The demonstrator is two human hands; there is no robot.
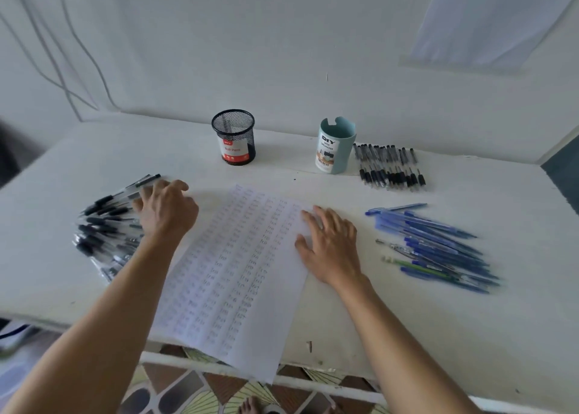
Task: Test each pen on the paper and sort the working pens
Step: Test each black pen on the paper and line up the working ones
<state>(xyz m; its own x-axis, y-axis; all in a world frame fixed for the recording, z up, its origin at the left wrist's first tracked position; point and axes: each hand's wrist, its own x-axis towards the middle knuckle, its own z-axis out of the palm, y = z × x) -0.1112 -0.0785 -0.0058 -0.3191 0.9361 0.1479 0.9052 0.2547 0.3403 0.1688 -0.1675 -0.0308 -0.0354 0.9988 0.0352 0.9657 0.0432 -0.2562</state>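
Paper [238, 266]: one white sheet lies in the middle of the counter [407, 319], turned at a slant. It is covered with rows of small pen marks, and its near corner hangs over the counter's front edge.
Left hand [167, 211]: it reaches to the left of the paper and rests on the loose black pens. Its fingers are bent down over them, but blur hides whether they have taken hold of one.
Right hand [329, 241]: it lies flat and palm down, with fingers spread and straight. It presses on the right edge of the paper and holds nothing.
Loose black pens [103, 222]: a fanned heap on the counter's left side, just beside the paper and partly under the left hand.
Blue pens [438, 247]: a spread of capped pens lies to the right of the right hand, apart from it, with a green one among them.
Row of black pens [390, 169]: these are laid side by side at the back right, just beside the teal organizer.
Mesh cup [234, 138]: black wire with a red and white label, standing upright at the back behind the paper.
Teal organizer [336, 145]: an upright round holder with a notched rim, to the right of the mesh cup.
Floor [194, 391]: patterned tiles show below the counter's front edge.
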